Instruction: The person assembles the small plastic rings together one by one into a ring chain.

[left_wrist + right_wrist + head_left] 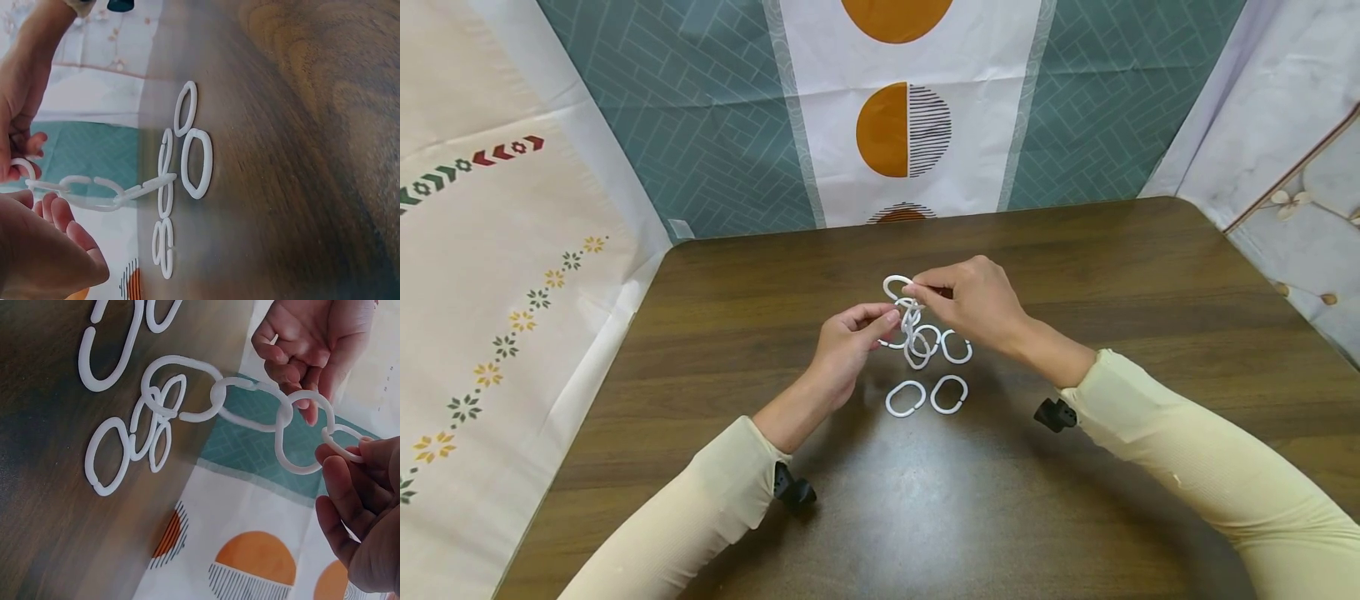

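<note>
My right hand (976,302) pinches the top link of a chain of several white plastic oval links (300,470) between thumb and fingers. The chain hangs down from there towards the tabletop. Beside the upper links is my left hand (844,343), its fingers loosely bent and the fingertips right at the chain. In the left wrist view, a gap shows between the left thumb and fingers (62,214). Loose white links (889,402) lie below the hanging chain, two of them nearer to me. Each link has a small split in its ring.
The brown wooden table (737,275) has a back edge against a teal and white patterned cloth (715,108). A cream cloth with printed flowers (475,292) hangs at the left, a pale one (1300,167) at the right. Black wrist cameras (793,490) sit by both sleeves.
</note>
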Demonstrator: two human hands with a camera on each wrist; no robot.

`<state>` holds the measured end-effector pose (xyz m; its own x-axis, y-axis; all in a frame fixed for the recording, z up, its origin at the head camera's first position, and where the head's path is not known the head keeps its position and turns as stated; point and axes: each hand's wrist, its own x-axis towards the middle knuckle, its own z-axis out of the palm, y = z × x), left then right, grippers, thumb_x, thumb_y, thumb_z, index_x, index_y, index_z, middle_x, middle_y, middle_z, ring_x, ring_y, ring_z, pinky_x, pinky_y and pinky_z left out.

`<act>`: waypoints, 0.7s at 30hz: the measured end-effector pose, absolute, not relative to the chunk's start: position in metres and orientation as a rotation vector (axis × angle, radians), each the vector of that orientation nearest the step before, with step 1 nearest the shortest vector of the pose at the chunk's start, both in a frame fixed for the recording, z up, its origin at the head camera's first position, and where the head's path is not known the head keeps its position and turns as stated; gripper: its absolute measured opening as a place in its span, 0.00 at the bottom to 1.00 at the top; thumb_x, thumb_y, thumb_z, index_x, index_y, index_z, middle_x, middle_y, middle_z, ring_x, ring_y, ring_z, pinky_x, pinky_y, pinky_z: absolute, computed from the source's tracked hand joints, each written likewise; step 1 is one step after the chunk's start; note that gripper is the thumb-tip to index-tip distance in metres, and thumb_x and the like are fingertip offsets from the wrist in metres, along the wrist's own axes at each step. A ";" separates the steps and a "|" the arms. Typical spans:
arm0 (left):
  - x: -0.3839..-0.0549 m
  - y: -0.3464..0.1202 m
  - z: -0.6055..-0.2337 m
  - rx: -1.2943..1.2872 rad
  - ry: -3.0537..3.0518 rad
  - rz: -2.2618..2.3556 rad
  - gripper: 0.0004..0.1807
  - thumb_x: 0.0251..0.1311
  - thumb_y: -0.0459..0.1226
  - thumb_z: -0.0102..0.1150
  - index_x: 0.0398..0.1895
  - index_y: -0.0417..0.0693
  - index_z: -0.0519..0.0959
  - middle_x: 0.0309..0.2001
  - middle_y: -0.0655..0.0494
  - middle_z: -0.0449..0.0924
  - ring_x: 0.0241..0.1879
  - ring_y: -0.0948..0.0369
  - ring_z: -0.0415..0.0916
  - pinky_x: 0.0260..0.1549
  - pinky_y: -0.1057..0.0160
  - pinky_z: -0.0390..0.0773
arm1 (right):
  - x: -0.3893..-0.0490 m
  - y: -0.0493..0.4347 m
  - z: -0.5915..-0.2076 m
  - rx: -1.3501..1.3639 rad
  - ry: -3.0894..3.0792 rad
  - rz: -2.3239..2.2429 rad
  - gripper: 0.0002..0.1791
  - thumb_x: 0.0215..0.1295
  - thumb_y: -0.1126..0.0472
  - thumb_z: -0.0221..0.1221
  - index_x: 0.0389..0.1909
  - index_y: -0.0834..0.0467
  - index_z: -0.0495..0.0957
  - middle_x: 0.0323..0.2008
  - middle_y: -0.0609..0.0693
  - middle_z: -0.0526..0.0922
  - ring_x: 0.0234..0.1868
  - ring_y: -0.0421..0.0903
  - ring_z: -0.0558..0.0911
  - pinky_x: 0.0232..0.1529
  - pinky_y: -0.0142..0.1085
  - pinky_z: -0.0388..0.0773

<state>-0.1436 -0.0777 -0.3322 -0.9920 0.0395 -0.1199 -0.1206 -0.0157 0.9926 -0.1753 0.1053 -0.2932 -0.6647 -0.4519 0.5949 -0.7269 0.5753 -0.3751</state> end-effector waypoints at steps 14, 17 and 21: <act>-0.143 -0.071 -0.331 -0.006 2.016 2.320 0.08 0.60 0.31 0.62 0.41 0.35 0.79 0.30 0.59 0.80 0.32 0.60 0.79 0.36 0.68 0.77 | -0.172 0.102 -0.294 0.960 -2.291 0.924 0.07 0.62 0.59 0.64 0.26 0.53 0.86 0.13 0.41 0.73 0.15 0.36 0.66 0.19 0.32 0.59; -0.143 -0.072 -0.330 -0.024 2.044 2.345 0.07 0.60 0.33 0.63 0.39 0.38 0.80 0.30 0.58 0.79 0.33 0.58 0.79 0.37 0.67 0.75 | -0.172 0.104 -0.295 0.945 -2.310 0.951 0.08 0.62 0.58 0.64 0.25 0.54 0.85 0.12 0.41 0.71 0.15 0.37 0.66 0.19 0.33 0.59; -0.143 -0.074 -0.327 -0.021 2.077 2.391 0.06 0.61 0.33 0.62 0.39 0.40 0.80 0.29 0.58 0.79 0.32 0.59 0.78 0.36 0.66 0.72 | -0.173 0.113 -0.297 0.933 -2.407 0.972 0.09 0.62 0.56 0.64 0.24 0.53 0.85 0.12 0.41 0.71 0.16 0.37 0.67 0.20 0.33 0.61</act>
<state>-0.1432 -0.0738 -0.3273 -0.9996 -0.0280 0.0071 0.0109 -0.1397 0.9901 -0.1732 0.1133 -0.2971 -0.7071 -0.4375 0.5556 -0.7006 0.5400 -0.4664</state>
